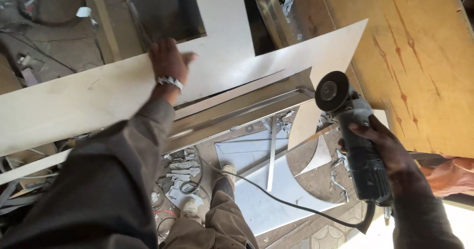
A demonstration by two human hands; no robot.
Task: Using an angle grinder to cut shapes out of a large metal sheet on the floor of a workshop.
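While the person is standing over the bench, the scene is reading like this:

Left hand: the left hand [169,61] is lying flat, fingers spread, pressing down on the long pale sheet panel [98,98]; it is gripping nothing, only bearing on the surface. A metal wristwatch [170,82] is showing at the cuff of a grey-brown sleeve.

Right hand: the right hand [385,147] is wrapping tightly around the dark body of an angle grinder [356,140], fingers closed on it.

Grinder: its disc [332,91] is hanging in the air just off the pointed right end of the panel, near the metal channel [237,115]; whether it is touching either one cannot be told. A black power cord [276,199] is trailing from its tail down across the floor.

Panel: it is lying slantwise over the metal channel, running from the left edge up to a sharp tip at upper right.

Surroundings: a large plywood board [419,56] is leaning at the right; white offcut sheets [261,189] and metal scraps are lying on the floor beside the person's shoes [190,207].
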